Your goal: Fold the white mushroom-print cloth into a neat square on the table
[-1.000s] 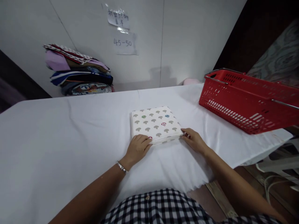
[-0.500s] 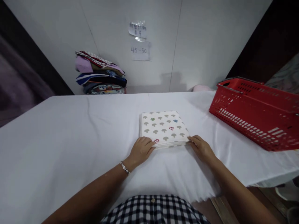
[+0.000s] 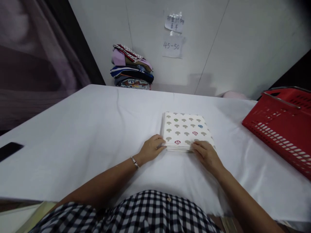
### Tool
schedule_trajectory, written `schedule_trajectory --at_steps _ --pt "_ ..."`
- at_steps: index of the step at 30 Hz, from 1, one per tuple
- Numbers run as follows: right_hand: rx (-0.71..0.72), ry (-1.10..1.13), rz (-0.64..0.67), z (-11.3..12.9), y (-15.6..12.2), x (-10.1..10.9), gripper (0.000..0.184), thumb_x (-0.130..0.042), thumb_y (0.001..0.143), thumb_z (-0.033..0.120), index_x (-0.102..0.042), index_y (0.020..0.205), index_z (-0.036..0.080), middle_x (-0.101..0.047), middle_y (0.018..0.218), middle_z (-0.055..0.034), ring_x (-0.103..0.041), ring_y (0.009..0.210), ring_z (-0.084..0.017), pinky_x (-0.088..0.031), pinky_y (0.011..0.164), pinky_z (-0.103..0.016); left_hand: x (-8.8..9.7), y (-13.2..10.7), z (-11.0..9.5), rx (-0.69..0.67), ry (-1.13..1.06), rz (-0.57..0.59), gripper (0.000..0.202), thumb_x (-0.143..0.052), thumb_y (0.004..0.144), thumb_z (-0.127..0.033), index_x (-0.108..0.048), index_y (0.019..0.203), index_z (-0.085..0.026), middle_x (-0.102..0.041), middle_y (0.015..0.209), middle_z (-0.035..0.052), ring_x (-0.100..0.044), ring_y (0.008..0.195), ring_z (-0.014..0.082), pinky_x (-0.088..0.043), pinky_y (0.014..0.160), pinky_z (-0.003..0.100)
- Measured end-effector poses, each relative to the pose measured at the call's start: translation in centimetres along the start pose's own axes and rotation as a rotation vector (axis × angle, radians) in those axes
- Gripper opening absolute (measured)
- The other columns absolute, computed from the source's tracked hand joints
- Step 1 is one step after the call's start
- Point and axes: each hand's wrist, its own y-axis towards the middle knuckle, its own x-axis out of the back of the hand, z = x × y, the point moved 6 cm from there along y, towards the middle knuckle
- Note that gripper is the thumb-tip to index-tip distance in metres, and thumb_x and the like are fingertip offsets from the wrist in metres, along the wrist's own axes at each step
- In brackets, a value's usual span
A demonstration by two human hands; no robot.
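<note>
A folded white cloth point(image 3: 186, 128) with a mushroom print lies in a neat square on the white-covered table point(image 3: 85, 129). My left hand point(image 3: 152, 149) curls around the cloth's near left corner, with the thumb on top of it. My right hand point(image 3: 206, 155) grips the near right edge, fingers bent over it. A bracelet sits on my left wrist.
A red plastic basket point(image 3: 282, 126) stands at the table's right edge. A stack of folded coloured fabrics point(image 3: 132, 68) sits at the back against the white wall, under paper notes point(image 3: 173, 45). A dark flat object point(image 3: 9, 150) lies at the table's left edge.
The view has swung left, so the cloth, basket and fabric stack all sit further right in frame. My right hand has slid a little inward along the cloth's near edge. Both hands stay on the cloth.
</note>
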Motion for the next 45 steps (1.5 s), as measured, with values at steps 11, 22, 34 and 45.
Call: schedule_trajectory --at_steps 11,22,34,45 --pt "0.044 0.018 0.035 1.3 1.4 -2.6 0.023 -0.045 0.09 0.023 -0.066 0.102 0.022 -0.064 0.093 -0.0086 -0.056 0.084 -0.023 -0.044 0.071 -0.037 -0.2 -0.4 0.0 0.004 0.052 0.076 0.008 -0.044 0.09 -0.024 -0.05 0.086 -0.019 -0.052 0.092 0.0021 -0.051 0.076 0.0122 -0.044 0.064 0.024" --pt "0.126 0.029 0.042 4.2 3.0 -4.5 0.025 -0.041 0.092 0.017 -0.061 0.104 0.025 -0.063 0.094 -0.006 -0.054 0.082 -0.02 -0.042 0.068 -0.035 -0.1 -0.3 0.5 0.087 -0.049 0.14 0.005 -0.051 0.083 -0.022 -0.049 0.079 -0.02 -0.053 0.087 -0.0004 -0.052 0.072 0.0113 -0.043 0.063 0.024" --pt "0.214 -0.052 0.037 7.4 4.9 -7.6 0.028 -0.044 0.089 0.014 -0.057 0.112 0.024 -0.061 0.1 -0.007 -0.052 0.088 -0.022 -0.038 0.07 -0.035 -1.7 6.8 6.8 0.701 -0.187 0.072 0.054 -0.056 0.078 -0.05 -0.047 0.118 -0.016 -0.065 0.098 0.0083 -0.062 0.086 0.0229 -0.046 0.07 0.031" --pt "0.375 0.04 0.055 5.5 1.4 -4.3 0.022 -0.041 0.091 0.013 -0.059 0.101 0.019 -0.062 0.089 -0.0053 -0.051 0.08 -0.017 -0.037 0.071 -0.032 -4.6 4.8 6.8 0.877 -0.522 0.112 0.055 -0.062 0.075 -0.043 -0.041 0.118 -0.017 -0.065 0.1 0.0095 -0.064 0.065 0.0177 -0.048 0.049 0.025"
